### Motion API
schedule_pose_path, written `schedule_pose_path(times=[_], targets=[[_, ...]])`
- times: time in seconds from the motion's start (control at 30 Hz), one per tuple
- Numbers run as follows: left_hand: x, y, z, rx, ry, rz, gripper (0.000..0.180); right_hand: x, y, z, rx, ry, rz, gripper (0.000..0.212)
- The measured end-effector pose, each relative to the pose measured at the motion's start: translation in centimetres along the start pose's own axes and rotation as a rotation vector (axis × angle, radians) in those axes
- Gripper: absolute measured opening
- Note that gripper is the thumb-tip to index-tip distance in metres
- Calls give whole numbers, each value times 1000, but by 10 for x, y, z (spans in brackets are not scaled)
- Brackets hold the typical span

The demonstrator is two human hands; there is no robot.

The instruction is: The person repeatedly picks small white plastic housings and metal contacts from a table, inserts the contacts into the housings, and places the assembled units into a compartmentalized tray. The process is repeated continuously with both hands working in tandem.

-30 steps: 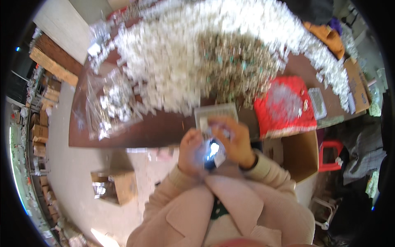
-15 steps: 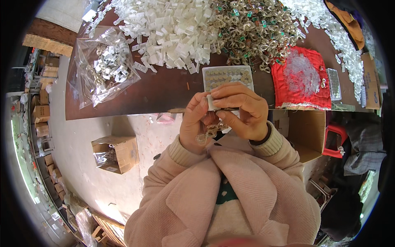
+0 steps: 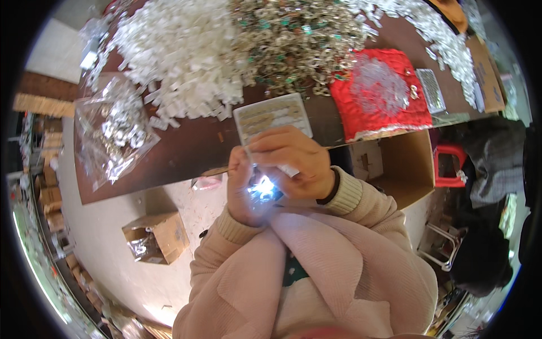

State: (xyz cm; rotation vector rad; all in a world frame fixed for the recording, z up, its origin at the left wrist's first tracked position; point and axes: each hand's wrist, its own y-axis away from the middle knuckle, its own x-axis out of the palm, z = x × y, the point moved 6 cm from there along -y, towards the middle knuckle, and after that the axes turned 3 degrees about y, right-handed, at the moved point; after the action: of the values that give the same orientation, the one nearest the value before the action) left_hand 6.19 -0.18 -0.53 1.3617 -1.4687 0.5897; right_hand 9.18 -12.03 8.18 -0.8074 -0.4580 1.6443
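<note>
My left hand (image 3: 240, 189) and my right hand (image 3: 296, 161) are close together, just off the table's front edge. Both are closed around a small string light (image 3: 263, 189), a wire bundle glowing bright bluish-white beside my left palm. A small white plastic piece (image 3: 289, 170) shows under the fingers of my right hand; it looks like the light's case. Blur and glare hide the fingertips' exact hold. Right beyond my hands lies a white tray (image 3: 306, 120) with rows of round button cells, partly covered by my right hand.
Heaps of white plastic cases (image 3: 180, 56) and tangled wire lights (image 3: 299, 48) cover the table's far side. A clear bag (image 3: 118, 133) lies left. Right, a red cloth (image 3: 353, 121) bears clear plastic bits (image 3: 378, 85). Cartons (image 3: 172, 234) and a red stool (image 3: 450, 164) stand below.
The string light has lit up. My whole view has shifted and tilted, so table and hands appear moved left. The white case is now tucked under my right fingers.
</note>
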Motion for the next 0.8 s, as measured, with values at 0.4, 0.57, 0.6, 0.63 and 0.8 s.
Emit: schedule_pose_path(times=[0.4,0.57,0.6,0.63,0.8], targets=[[11,-13,35,-148,-327,-7,20,-77,43,-27,125,163,81,30],[16,-17,35,-82,-273,-27,14,-145,56,-86,461,861,-253,21],[13,-18,36,-73,-311,-66,11,-148,57,-90,449,931,-250,20],[12,-19,37,-37,-353,-104,9,-147,52,-94,398,980,-250,19],[15,-18,28,-9,-506,-5,9,-140,47,-96,373,1128,-204,9]])
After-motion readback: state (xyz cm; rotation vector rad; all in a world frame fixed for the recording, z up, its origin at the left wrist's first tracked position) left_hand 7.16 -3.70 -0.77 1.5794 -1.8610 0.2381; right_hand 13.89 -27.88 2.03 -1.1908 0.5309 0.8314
